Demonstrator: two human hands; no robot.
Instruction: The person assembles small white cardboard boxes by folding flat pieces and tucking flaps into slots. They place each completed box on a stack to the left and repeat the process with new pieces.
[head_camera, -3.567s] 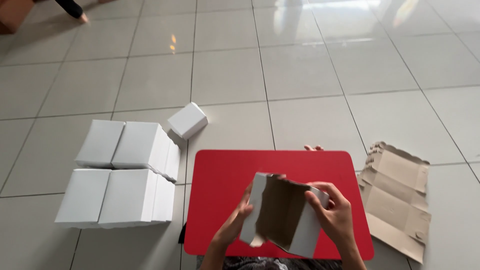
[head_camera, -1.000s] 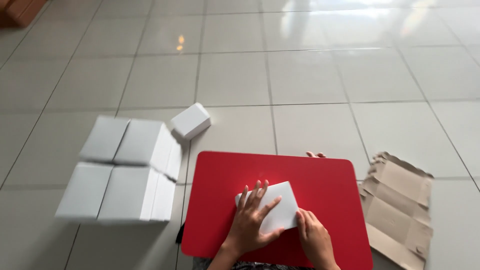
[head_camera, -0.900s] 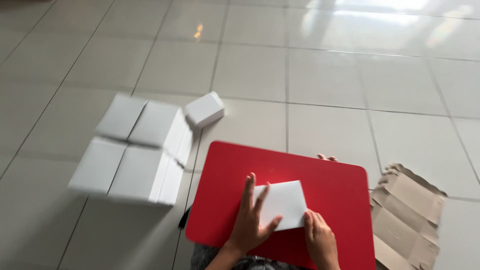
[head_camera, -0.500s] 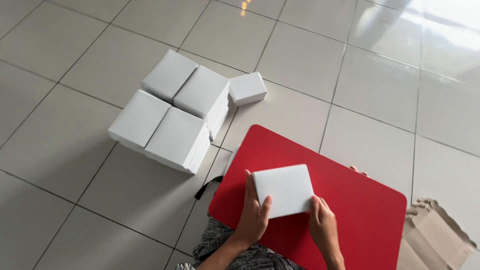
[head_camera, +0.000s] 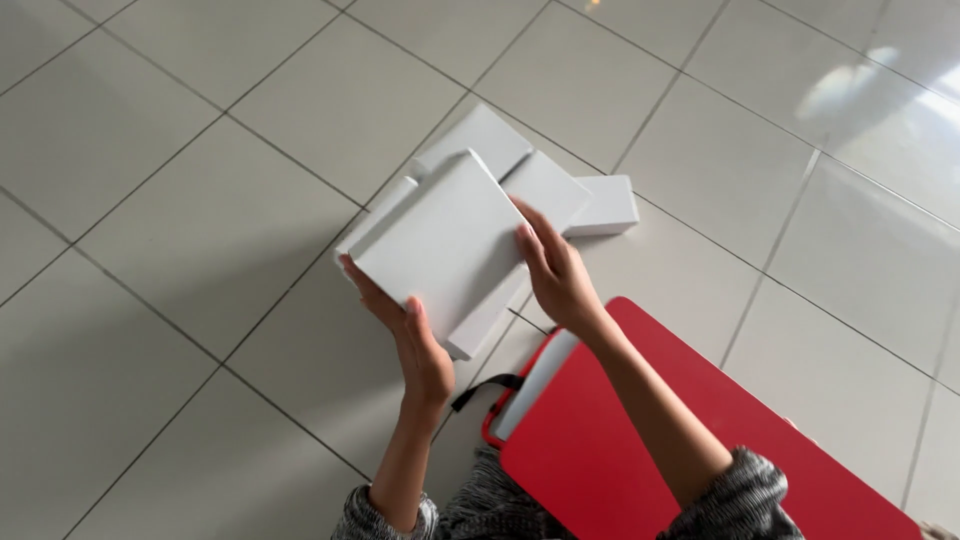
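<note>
white box clasped between left hand and right hand fingers, above stacked boxes

white boxes ahead, bare tiles left

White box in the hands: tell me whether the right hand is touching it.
Touching. The head view shows the right hand with fingers pressed against the white box's right edge; the left hand supports its lower edge.

Single head-mounted view: you look steeply down and slightly leftward from your own head, close over both forearms. The tiled floor fills most of the frame, tilted diagonally (its grout lines run obliquely). The red board is cut off at the lower right edge. No second view overlaps.
</note>
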